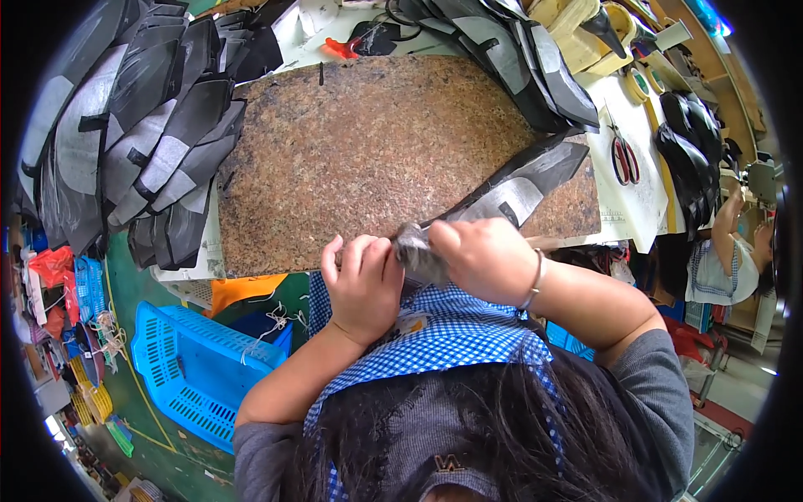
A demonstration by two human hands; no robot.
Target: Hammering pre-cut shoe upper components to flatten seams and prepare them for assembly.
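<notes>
- Speckled brown board [368,142], a dark pile [159,125] along its left edge.
- Black-and-grey piece [523,194] lies on the board's right part, just beyond the right hand [489,263], the nearer one; its long axis slants away rightward.
- Right hand: fingers curled closed on a crumpled grey cloth [423,258].
- Left hand [364,284]: half curled, fingertips at the cloth's edge; I cannot tell whether it grips anything.

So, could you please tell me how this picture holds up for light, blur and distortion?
In the head view, the slab is well lit, with a faint pale sheen; its far edge bows through the fisheye lens; the corners fall black; the grey piece at the right hand looks slightly smeared.
</notes>
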